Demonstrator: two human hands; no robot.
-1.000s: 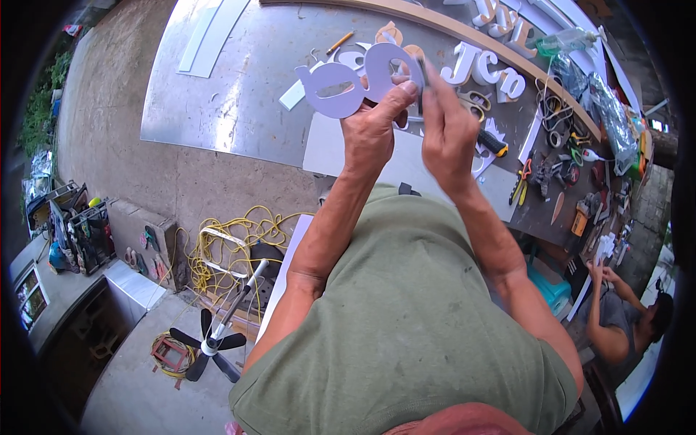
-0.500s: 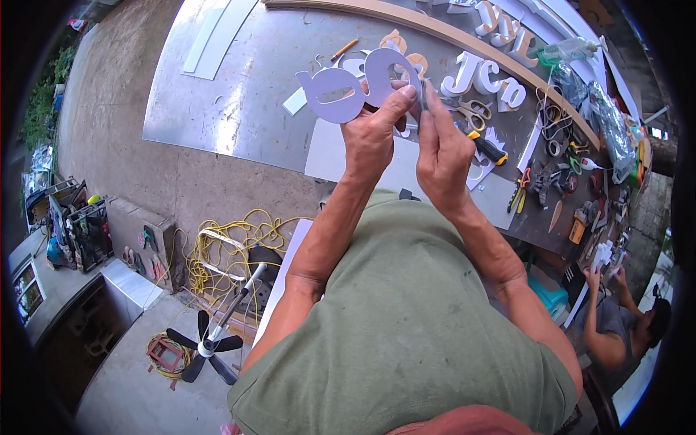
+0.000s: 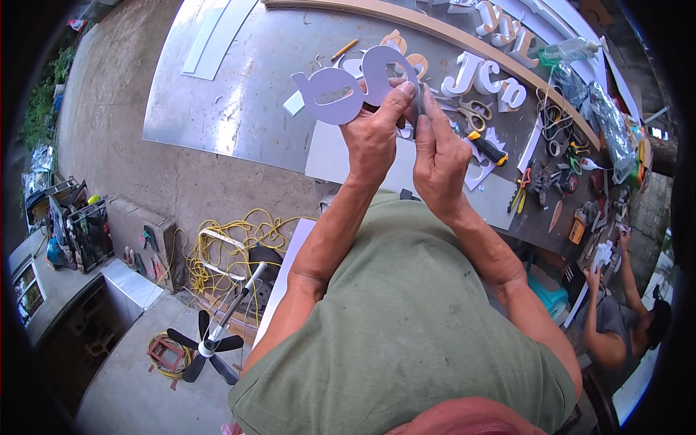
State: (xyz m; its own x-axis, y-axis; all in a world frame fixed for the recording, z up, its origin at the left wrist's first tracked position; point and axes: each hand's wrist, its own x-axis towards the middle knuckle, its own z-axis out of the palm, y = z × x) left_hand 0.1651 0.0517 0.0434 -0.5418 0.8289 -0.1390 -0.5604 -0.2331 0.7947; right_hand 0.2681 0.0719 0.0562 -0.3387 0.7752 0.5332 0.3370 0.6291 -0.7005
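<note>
My left hand (image 3: 371,143) is closed on a white curvy cut-out letter (image 3: 335,110), which looks like flat board, held up above the metal table. A thin, flat grey strip (image 3: 418,107) is pinched in my right hand (image 3: 442,161), its fingers stretched along it. The strip stands against the right edge of the cut-out; its exact kind does not show. My left thumb lies on the cut-out near that edge, and the other left fingers are partly hidden behind it.
The metal table (image 3: 239,109) bears a pencil (image 3: 345,48), gold-handled scissors (image 3: 475,114), a yellow-black cutter (image 3: 487,147) and thick white letters (image 3: 464,76). A wooden strip (image 3: 406,22) crosses it. A co-worker (image 3: 616,330) at right holds white pieces. Yellow cord (image 3: 196,250) lies lower left.
The cut-out has shifted slightly left. My right hand has moved a little down and left along its edge with the strip. The co-worker's one arm now reaches farther out.
</note>
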